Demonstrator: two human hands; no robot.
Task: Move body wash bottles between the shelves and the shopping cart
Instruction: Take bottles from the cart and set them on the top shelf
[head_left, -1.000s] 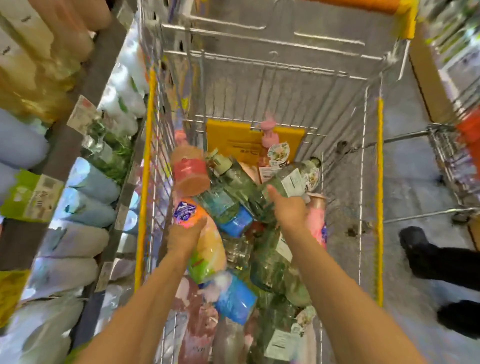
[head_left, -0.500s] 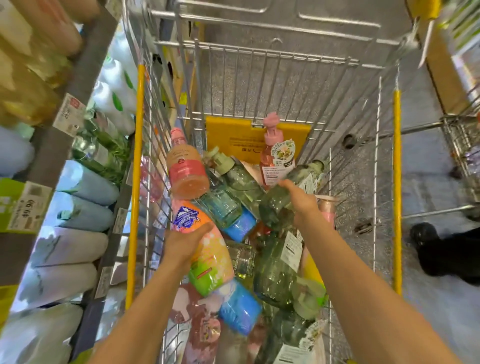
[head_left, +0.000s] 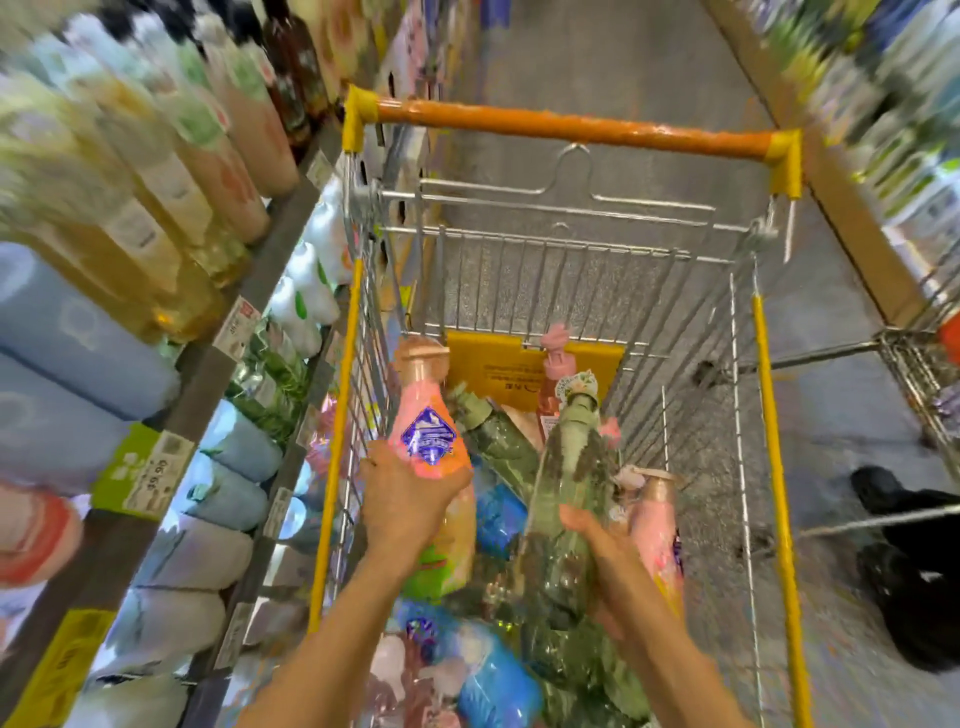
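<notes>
My left hand grips a pink and orange body wash bottle with a blue diamond label, held upright above the pile in the cart. My right hand grips a clear green bottle, also lifted upright over the pile. Under both bottles lie several more bottles in the wire shopping cart, among them a blue one and a pink pump bottle at the far end. The frame is blurred by motion.
Shelves on the left hold rows of yellow, pink, blue and white bottles with price tags. The cart's orange handle bar lies ahead. A second cart and a person's dark shoes are on the right.
Both hands have closed on bottles and raised them upright out of the pile. The camera has tilted up, so the cart handle and aisle come into view.
</notes>
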